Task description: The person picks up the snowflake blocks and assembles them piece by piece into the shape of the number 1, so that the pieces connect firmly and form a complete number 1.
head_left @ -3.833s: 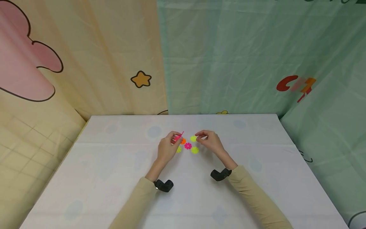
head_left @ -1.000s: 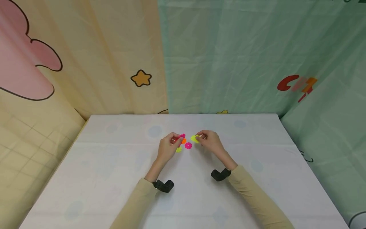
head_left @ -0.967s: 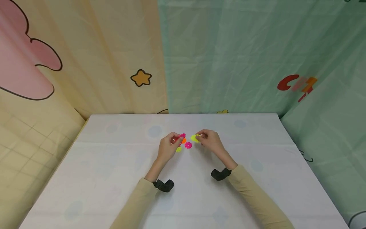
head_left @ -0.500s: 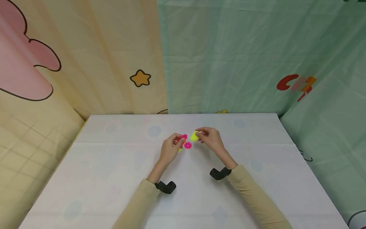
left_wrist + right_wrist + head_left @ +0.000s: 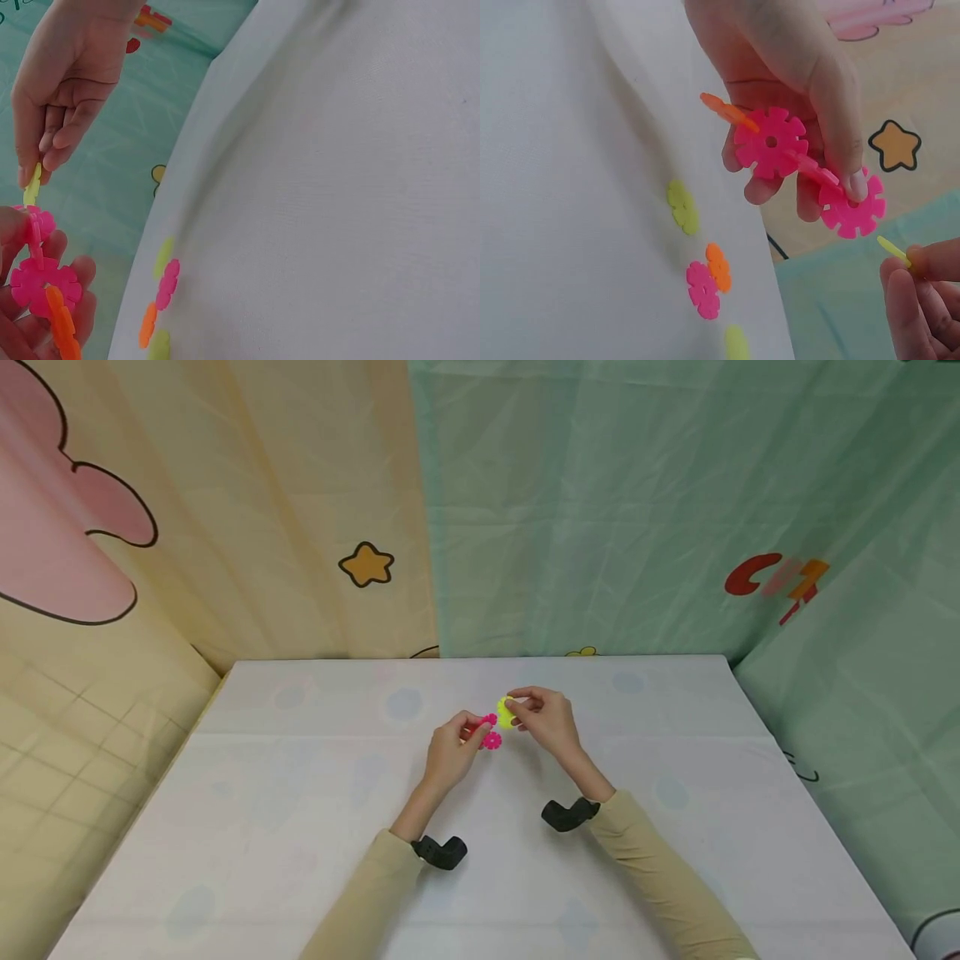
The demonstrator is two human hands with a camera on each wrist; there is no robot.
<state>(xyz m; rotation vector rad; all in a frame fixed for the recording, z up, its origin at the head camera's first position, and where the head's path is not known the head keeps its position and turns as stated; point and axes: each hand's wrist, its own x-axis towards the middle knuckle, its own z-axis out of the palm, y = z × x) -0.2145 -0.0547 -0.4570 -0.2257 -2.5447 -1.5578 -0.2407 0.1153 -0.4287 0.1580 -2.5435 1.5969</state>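
Behind one white worktop (image 5: pixel 300 877) hangs a curtain (image 5: pixel 637 510) whose red and orange letter-like marks (image 5: pixel 753 574) cannot be made out. The left hand (image 5: pixel 452 752) has its fingers clamped on a chain (image 5: pixel 771 142) of four notched discs, three pink, one orange; the right hand's (image 5: pixel 550 718) fingers pinch one yellow disc (image 5: pixel 505 713). Four loose discs (image 5: pixel 703 290) lie on the worktop: one pink, one orange, two yellow, one of these cut off in the right wrist view.

no text that could be read for certain, a red C-shaped mark (image 5: pixel 752 574) that stood near an orange-and-red mark (image 5: pixel 810 578) on the green curtain (image 5: pixel 637 510), black letter-like strokes (image 5: pixel 807 777) lower down that were illegible
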